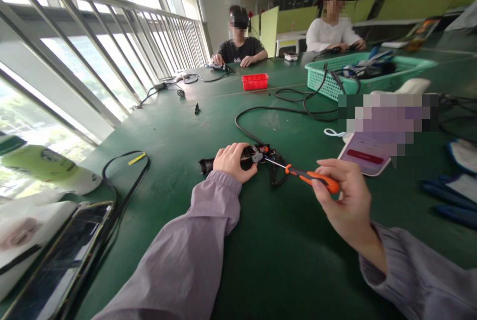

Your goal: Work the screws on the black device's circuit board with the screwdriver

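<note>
**Screwdriver [303,174] meets black device [246,159] at mid-frame**

The black device lies at the centre of the frame, low over the green surface [290,260]. The person's left hand [234,160] has its grip closed around the body, fingers over the top and thumb on the near side. The right hand [345,193], right of centre, pinches the screwdriver's orange-and-black handle between thumb and fingers, its grip nearly closed. The shaft points left into the device's exposed end; whether the tip touches is too small to tell.

A black cable [278,108] curves from the device toward the teal basket [324,79] at upper right. A red tray [255,82] sits at upper centre, beyond the hands. A lit phone [367,155] lies right of centre, partly pixelated. Two people sit across the surface, at the top of the frame.
</note>
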{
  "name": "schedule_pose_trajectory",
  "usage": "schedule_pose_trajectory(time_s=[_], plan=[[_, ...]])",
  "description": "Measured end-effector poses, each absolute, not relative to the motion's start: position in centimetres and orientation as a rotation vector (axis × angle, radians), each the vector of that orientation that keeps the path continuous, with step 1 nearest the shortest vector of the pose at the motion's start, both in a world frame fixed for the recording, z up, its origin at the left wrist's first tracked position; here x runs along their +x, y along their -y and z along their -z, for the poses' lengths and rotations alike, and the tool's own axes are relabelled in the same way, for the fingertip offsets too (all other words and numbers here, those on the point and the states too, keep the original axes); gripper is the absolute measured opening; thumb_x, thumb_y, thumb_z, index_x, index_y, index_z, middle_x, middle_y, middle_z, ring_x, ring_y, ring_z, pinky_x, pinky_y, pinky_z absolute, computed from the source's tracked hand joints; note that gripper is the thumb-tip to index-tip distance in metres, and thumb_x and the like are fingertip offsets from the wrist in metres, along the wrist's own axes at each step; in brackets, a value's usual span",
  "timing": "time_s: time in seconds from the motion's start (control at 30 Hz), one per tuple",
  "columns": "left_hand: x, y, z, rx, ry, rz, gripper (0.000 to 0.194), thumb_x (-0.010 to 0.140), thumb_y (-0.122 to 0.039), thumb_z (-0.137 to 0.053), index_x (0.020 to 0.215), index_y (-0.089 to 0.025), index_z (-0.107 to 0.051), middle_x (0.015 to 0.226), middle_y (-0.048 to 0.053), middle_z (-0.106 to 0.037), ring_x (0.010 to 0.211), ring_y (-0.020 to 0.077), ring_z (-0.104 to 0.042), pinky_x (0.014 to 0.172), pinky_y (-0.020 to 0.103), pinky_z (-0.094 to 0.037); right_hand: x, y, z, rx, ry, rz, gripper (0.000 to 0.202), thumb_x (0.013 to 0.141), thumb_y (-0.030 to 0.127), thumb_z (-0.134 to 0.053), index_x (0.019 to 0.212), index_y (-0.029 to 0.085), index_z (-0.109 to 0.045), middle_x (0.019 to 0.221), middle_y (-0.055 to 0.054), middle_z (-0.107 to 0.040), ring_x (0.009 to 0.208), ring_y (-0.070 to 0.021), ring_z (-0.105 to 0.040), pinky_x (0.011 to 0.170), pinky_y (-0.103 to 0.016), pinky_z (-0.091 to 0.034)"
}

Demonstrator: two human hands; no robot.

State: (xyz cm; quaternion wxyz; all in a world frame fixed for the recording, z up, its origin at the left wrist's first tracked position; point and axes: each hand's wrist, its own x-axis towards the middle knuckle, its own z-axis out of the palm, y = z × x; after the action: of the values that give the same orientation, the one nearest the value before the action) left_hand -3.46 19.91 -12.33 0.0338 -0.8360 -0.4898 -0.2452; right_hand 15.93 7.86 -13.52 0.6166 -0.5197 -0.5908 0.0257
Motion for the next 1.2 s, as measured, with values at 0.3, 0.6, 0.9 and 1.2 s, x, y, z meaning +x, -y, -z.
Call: schedule_pose_trajectory(time_s=[0.3, 0.6, 0.9, 1.2], plan=[[-3.59, -20.2, 12.54, -2.589, 1.487, 0.741, 0.043, 0.067, -0.04, -0.057, 0.106, -0.022, -0.053, 0.1, 0.003, -0.063, 0.093, 0.0217, -0.059, 0.082, 0.034, -0.043, 15.97, -7.89, 13.56, -1.184, 1.357, -0.055, 0.028, 0.075, 0.02, -0.061, 0.101, 0.022, -0.053, 0.093, -0.005, -0.054, 0.08, -0.0161, -0.057, 0.073, -0.035, -0.05], [-3.59, -20.06, 12.49, -2.587, 1.488, 0.73, 0.042, 0.068, -0.04, -0.056, 0.106, -0.022, -0.053, 0.1, 0.003, -0.063, 0.093, 0.0217, -0.059, 0.081, 0.034, -0.043, 16.02, -7.97, 13.68, -1.164, 1.329, -0.032, 0.029, 0.074, 0.02, -0.061, 0.101, 0.021, -0.052, 0.097, -0.006, -0.054, 0.087, -0.0187, -0.057, 0.079, -0.037, -0.049], [-3.49, -19.96, 12.39, -2.583, 1.511, 0.733, 0.043, 0.066, -0.039, -0.058, 0.105, -0.022, -0.054, 0.1, 0.003, -0.063, 0.093, 0.0216, -0.059, 0.082, 0.034, -0.043, 15.94, -8.0, 13.54, -1.155, 1.331, -0.005, 0.03, 0.073, 0.02, -0.062, 0.102, 0.022, -0.052, 0.096, -0.005, -0.054, 0.087, -0.0186, -0.057, 0.078, -0.038, -0.049], [-3.48, -19.97, 12.46, -2.568, 1.508, 0.752, 0.044, 0.065, -0.039, -0.059, 0.105, -0.021, -0.054, 0.1, 0.003, -0.064, 0.093, 0.0216, -0.059, 0.082, 0.034, -0.043, 15.99, -7.96, 13.52, -1.171, 1.337, -0.037, 0.027, 0.075, 0.022, -0.061, 0.102, 0.022, -0.053, 0.094, -0.005, -0.055, 0.085, -0.0174, -0.056, 0.076, -0.035, -0.049]])
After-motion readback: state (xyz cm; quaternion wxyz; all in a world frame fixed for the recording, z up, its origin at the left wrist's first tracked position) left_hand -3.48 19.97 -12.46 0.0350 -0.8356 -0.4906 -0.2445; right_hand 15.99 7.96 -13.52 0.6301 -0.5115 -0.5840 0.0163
